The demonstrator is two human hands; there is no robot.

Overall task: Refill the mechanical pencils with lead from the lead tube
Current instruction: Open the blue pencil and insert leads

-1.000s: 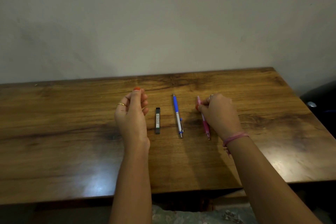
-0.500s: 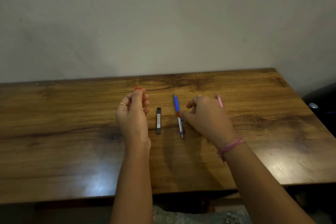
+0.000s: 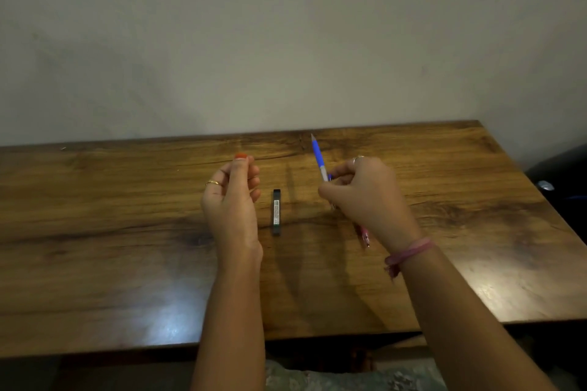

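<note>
My right hand [image 3: 368, 197] grips the blue and silver mechanical pencil [image 3: 318, 157], lifted off the table with its far end pointing up and away. The pink mechanical pencil [image 3: 364, 234] lies on the table under my right wrist, mostly hidden; only its near end shows. The dark lead tube [image 3: 276, 212] lies flat on the wooden table [image 3: 127, 232] between my hands. My left hand [image 3: 233, 200] hovers left of the tube, fingers loosely curled with nothing in them.
The table's back edge meets a plain wall. A dark object [image 3: 562, 174] stands off the table's right edge. A pink band is on my right wrist [image 3: 408, 252].
My right hand let go of the pink pencil, moved left to the blue pencil and lifted it off the table. My left hand stayed in place.
</note>
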